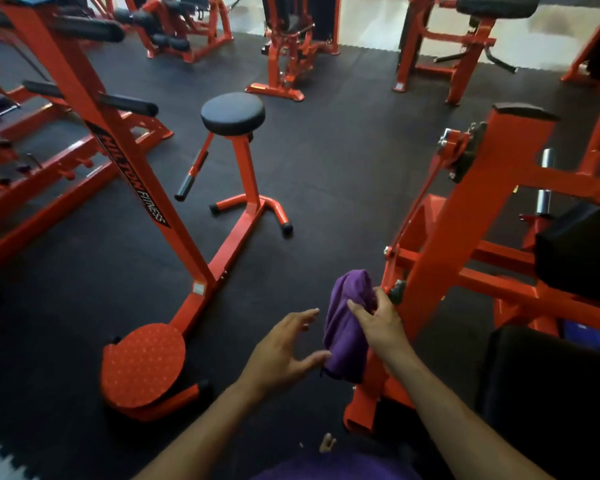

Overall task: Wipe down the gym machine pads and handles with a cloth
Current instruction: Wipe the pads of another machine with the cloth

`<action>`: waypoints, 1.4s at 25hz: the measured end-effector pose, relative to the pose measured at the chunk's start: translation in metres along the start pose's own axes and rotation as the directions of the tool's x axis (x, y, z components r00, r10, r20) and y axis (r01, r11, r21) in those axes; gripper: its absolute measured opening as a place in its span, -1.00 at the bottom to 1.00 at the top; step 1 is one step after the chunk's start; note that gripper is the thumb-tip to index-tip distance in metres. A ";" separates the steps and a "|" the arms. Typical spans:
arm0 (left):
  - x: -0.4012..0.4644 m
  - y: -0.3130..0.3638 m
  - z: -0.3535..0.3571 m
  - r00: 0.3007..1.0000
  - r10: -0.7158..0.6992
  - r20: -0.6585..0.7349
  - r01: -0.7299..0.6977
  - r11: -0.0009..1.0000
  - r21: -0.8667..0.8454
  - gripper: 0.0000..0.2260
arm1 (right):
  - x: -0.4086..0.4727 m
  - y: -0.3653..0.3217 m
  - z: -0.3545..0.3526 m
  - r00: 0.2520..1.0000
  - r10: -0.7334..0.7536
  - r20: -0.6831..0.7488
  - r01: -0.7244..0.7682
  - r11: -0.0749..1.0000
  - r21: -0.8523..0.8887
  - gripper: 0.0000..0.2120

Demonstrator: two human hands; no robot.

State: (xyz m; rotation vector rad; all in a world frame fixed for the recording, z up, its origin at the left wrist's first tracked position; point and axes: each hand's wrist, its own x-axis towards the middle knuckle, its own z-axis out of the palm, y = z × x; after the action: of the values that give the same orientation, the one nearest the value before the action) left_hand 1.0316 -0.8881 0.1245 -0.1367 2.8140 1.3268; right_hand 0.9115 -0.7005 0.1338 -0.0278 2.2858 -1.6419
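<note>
Right hand [378, 322] grips one purple cloth [345, 327], bunched and hanging in front of the person beside the orange frame [440, 271] of the near machine — probably being gathered into a wiping wad. Left hand [284, 351], fingers spread and holding nothing, reaches toward the cloth's lower edge. Counted: one cloth, two hands, one round black stool pad [232, 112] well apart — not yet touched

Purple cloth [343, 337], orange machine frames [444, 271], black round seat pad [232, 112], dotted orange disc [142, 365], black floor [343, 161]
</note>
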 end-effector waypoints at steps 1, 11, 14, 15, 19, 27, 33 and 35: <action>0.011 0.004 0.003 0.999 0.040 0.014 -0.040 0.999 0.028 -0.19 | 0.015 -0.003 0.006 1.000 0.016 -0.013 -0.015 1.000 0.021 -0.75; 0.179 -0.080 -0.040 0.998 0.028 0.052 -0.033 0.994 0.106 -0.12 | 0.190 -0.048 0.050 0.990 0.058 -0.125 -0.059 0.998 -0.005 -0.84; 0.247 -0.137 -0.080 0.982 -0.102 0.160 0.069 0.977 0.200 -0.12 | 0.249 -0.072 0.056 0.988 0.025 -0.155 -0.067 0.960 -0.270 -0.80; 0.270 -0.153 -0.096 0.970 -0.153 0.187 0.110 0.968 0.224 -0.14 | 0.266 -0.078 0.056 0.988 0.010 -0.156 -0.063 0.938 -0.342 -0.79; 0.369 -0.194 -0.150 0.952 -0.211 0.221 0.131 0.935 0.328 -0.24 | 0.328 -0.100 0.053 0.979 0.027 -0.202 -0.115 0.890 -0.442 -0.81; 0.559 -0.214 -0.178 0.954 -0.232 0.190 0.174 0.944 0.280 -0.43 | 0.458 -0.100 0.034 0.959 0.109 -0.260 -0.212 0.887 -0.410 -0.83; 0.723 -0.215 -0.181 0.938 -0.242 0.246 0.165 0.941 0.296 -0.47 | 0.603 -0.106 0.005 0.934 0.152 -0.324 -0.263 0.906 -0.333 -0.82; 0.775 -0.214 -0.191 0.942 -0.241 0.234 0.169 0.942 0.290 -0.44 | 0.650 -0.114 -0.007 0.927 0.168 -0.336 -0.281 0.904 -0.323 -0.81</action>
State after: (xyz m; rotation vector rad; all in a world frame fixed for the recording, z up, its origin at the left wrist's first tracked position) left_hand 0.2822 -1.2236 0.0338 -0.2215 2.6284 0.8427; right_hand 0.2741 -0.8647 0.0791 0.4165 2.6749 -1.1471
